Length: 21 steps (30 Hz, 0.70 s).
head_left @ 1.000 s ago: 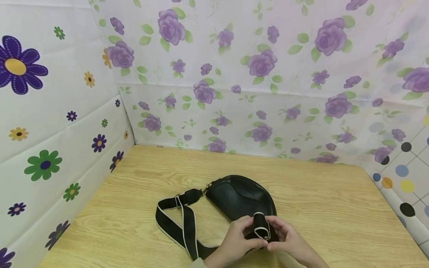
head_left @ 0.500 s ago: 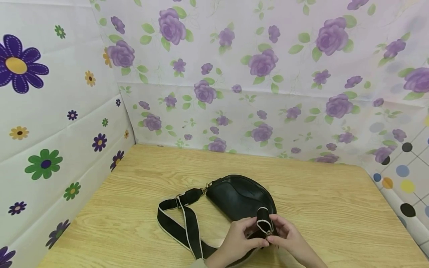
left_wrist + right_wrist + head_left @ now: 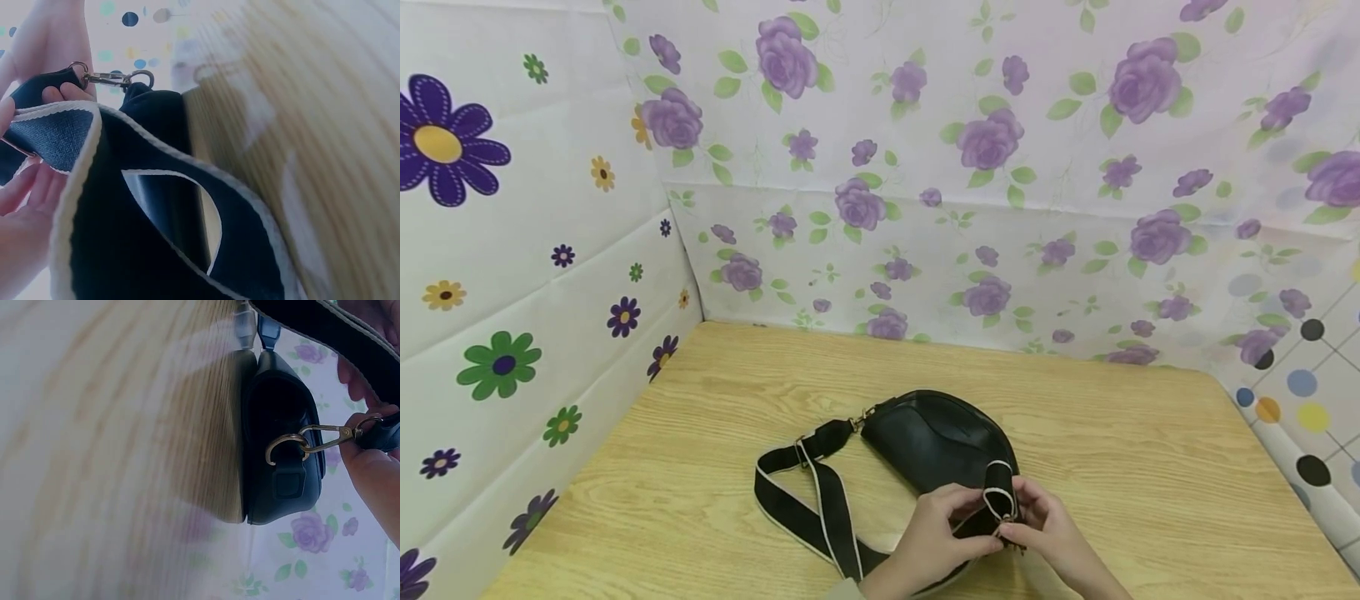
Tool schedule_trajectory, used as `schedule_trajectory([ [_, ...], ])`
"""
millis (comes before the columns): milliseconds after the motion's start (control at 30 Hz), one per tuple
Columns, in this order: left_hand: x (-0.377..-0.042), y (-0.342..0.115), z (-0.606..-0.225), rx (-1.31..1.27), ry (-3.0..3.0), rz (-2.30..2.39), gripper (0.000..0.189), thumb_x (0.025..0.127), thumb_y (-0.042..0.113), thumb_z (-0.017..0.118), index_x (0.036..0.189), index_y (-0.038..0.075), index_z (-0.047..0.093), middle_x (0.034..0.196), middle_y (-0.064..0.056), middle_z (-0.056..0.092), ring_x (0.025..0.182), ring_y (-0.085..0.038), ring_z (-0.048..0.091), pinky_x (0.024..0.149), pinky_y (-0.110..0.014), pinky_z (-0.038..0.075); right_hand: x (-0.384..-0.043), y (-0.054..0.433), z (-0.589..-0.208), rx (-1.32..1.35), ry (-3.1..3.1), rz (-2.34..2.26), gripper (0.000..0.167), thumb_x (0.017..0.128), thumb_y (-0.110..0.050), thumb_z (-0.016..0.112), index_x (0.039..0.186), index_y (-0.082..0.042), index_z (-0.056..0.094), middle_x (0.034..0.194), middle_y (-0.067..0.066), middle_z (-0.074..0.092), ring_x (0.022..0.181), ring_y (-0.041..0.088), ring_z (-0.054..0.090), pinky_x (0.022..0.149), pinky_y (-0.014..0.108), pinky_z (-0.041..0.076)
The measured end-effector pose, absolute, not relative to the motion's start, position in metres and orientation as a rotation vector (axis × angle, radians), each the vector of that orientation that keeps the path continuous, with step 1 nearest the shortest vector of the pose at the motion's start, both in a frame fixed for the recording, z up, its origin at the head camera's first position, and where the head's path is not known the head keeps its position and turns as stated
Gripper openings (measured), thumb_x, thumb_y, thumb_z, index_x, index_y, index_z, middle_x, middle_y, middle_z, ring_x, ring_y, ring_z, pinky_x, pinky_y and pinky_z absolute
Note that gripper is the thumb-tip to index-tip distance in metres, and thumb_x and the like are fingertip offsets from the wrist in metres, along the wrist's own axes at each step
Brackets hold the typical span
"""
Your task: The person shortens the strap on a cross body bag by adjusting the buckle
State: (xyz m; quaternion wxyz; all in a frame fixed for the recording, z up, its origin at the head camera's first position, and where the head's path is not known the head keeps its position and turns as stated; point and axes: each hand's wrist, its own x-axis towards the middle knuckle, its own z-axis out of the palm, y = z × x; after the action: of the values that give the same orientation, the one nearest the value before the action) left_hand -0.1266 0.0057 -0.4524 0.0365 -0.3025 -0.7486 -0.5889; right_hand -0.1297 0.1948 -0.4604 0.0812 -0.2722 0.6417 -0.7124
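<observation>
A black half-moon shoulder bag [image 3: 940, 442] lies on the table, its black strap [image 3: 790, 508] edged in white and spread out to the left. My left hand [image 3: 934, 533] pinches the strap beside a raised strap loop [image 3: 998, 477]. At the loop's other side, my right hand [image 3: 1060, 533] grips the strap's end. Seen from the right wrist, thumb and fingers hold the dark strap end [image 3: 382, 432]; its gold snap hook [image 3: 325, 437] runs through a ring [image 3: 282, 447] on the bag's side. The snap hook [image 3: 111, 78] also shows in the left wrist view.
A light wood table [image 3: 1150, 467] bears the bag. Flowered cloth [image 3: 925, 200] rises behind it, another flowered cloth [image 3: 520, 275] stands at the left, and a dotted one [image 3: 1311, 417] at the right.
The raised strap loop has shifted right and slightly up between the hands. Both hands have moved little, and the strap on the table has slid slightly right. The bag stays in place.
</observation>
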Motion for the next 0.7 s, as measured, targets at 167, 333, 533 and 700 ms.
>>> schedule_trajectory([
  [167, -0.1274, 0.0035, -0.4541, -0.897, -2.379, -1.71, 0.033, 0.073, 0.025, 0.075, 0.099, 0.007, 0.066, 0.091, 0.001, 0.059, 0.083, -0.008, 0.054, 0.069, -0.02, 0.046, -0.1298, 0.1962, -0.4597, -0.803, 1.939, -2.092, 0.035, 0.083, 0.011, 0.051, 0.112, -0.009, 0.051, 0.1, 0.002, 0.056, 0.086, 0.009, 0.054, 0.07, 0.023, 0.046],
  [333, -0.1274, 0.0005, -0.4533, -0.904, -2.457, -1.568, 0.032, 0.071, 0.029, 0.075, 0.096, 0.01, 0.066, 0.088, 0.007, 0.054, 0.081, -0.002, 0.048, 0.068, -0.017, 0.044, -0.1295, 0.198, -0.4599, -0.839, 1.921, -2.04, 0.032, 0.08, 0.011, 0.054, 0.11, 0.004, 0.045, 0.099, 0.002, 0.055, 0.085, 0.01, 0.052, 0.072, 0.023, 0.044],
  [533, -0.1266, -0.0001, -0.4525, -0.882, -2.551, -1.538, 0.033, 0.068, 0.031, 0.078, 0.088, 0.013, 0.06, 0.081, 0.012, 0.049, 0.075, 0.0, 0.046, 0.066, -0.016, 0.041, -0.1292, 0.1977, -0.4617, -0.981, 1.946, -1.97, 0.037, 0.078, 0.014, 0.056, 0.111, 0.007, 0.043, 0.1, 0.005, 0.056, 0.09, 0.011, 0.051, 0.076, 0.025, 0.042],
  [700, -0.1269, -0.0009, -0.4528, -0.867, -2.591, -1.743, 0.033, 0.067, 0.025, 0.079, 0.085, 0.01, 0.055, 0.075, 0.012, 0.05, 0.065, 0.001, 0.045, 0.059, -0.015, 0.041, -0.13, 0.1979, -0.4628, -1.063, 1.93, -1.943, 0.041, 0.077, 0.016, 0.057, 0.112, 0.001, 0.044, 0.097, 0.005, 0.058, 0.089, 0.012, 0.05, 0.075, 0.027, 0.041],
])
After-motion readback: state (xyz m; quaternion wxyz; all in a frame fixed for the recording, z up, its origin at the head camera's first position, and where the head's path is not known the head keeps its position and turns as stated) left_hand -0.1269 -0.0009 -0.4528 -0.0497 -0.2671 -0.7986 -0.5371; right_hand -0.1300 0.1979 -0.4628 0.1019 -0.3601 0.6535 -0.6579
